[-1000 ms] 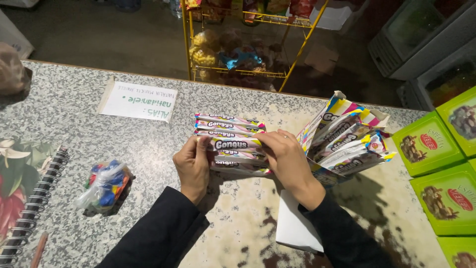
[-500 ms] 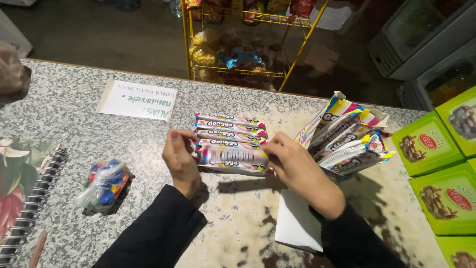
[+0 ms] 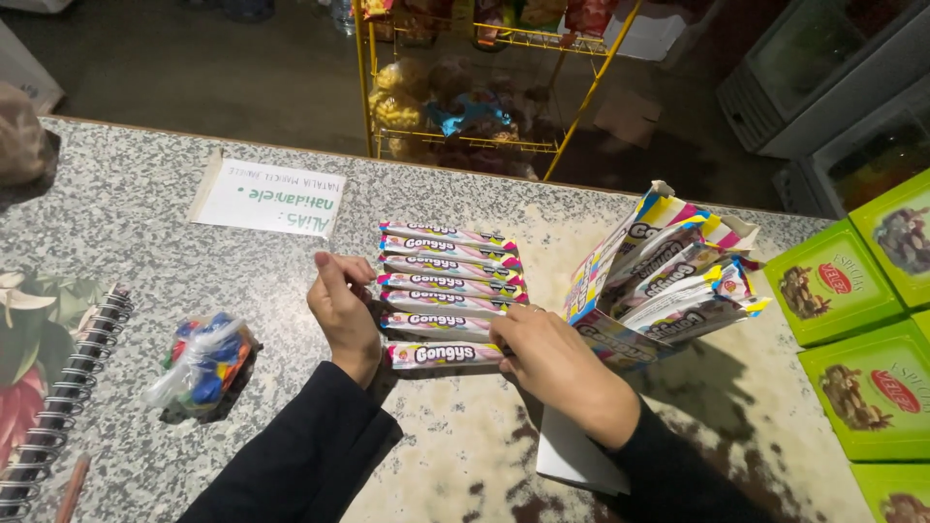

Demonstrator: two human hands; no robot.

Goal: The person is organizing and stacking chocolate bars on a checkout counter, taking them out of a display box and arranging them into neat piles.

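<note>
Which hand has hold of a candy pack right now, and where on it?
The right hand pinches the right end of the nearest candy pack, which lies flat on the counter. The left hand rests beside the row, holding nothing.

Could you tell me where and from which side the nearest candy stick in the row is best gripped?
Grip the nearest candy stick across its narrow middle, coming from above. It lies flat on the counter, long and thin, with the right hand at one end and the left hand by the other.

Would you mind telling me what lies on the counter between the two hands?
In the head view, a row of candy sticks lies between the left hand and the right hand.
</note>
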